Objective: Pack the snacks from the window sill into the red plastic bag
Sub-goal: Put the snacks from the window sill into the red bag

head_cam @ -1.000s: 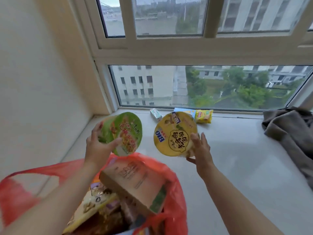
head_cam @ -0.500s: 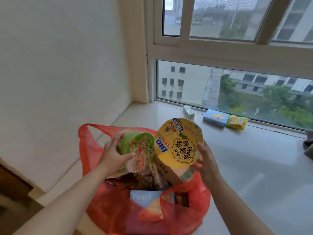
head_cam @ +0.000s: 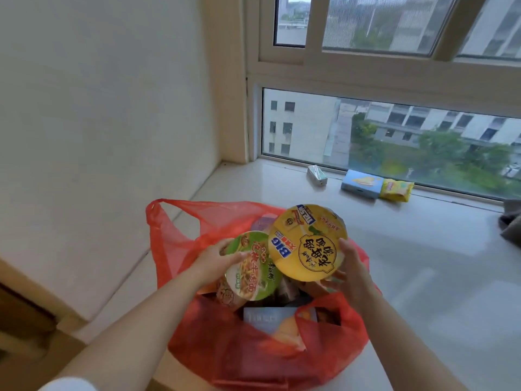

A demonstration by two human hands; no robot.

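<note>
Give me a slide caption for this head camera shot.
Left hand and right hand lower green noodle bowl and yellow noodle bowl into red plastic bag.

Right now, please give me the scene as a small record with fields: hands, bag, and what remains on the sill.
left hand: left hand grips the green noodle bowl over the bag
right hand: right hand holds the yellow noodle bowl over the bag
bag: red plastic bag, open, already holding several packages
on sill: small white-green pack, blue box, yellow packet
sill, far right: grey cloth
</note>
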